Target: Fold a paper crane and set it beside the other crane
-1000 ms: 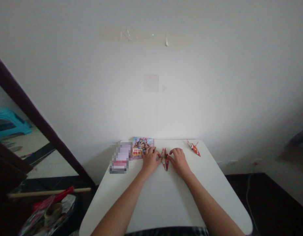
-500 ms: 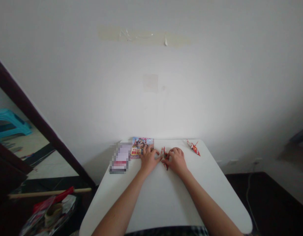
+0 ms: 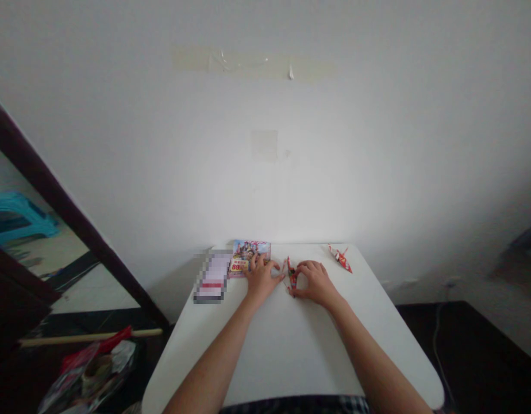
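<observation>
A small piece of folded, red-patterned paper (image 3: 292, 277) stands between my hands on the white table (image 3: 287, 351). My left hand (image 3: 262, 280) has its thumb and index finger curved together at the paper's left flap, while its other fingers rest over the lower edge of a printed flyer (image 3: 250, 249). From the right, my right hand (image 3: 316, 280) pinches the paper, index finger higher up and thumb near its lower tip. Farther right lies a folded paper crane (image 3: 341, 260) of similar red and white print, touched by neither hand.
A blurred-out flat rectangular item (image 3: 212, 279) lies left of the flyer. The wall (image 3: 308, 190) rises behind the table. On the left are a dark-framed mirror (image 3: 76, 207) showing a blue stool, and a bag of odds and ends (image 3: 93, 371) below a wooden stick (image 3: 147, 333).
My right fingers first closed over the paper's middle, then shifted right and spread along its right side, the thumb moving down to the lower tip. My left hand stays nearly in place.
</observation>
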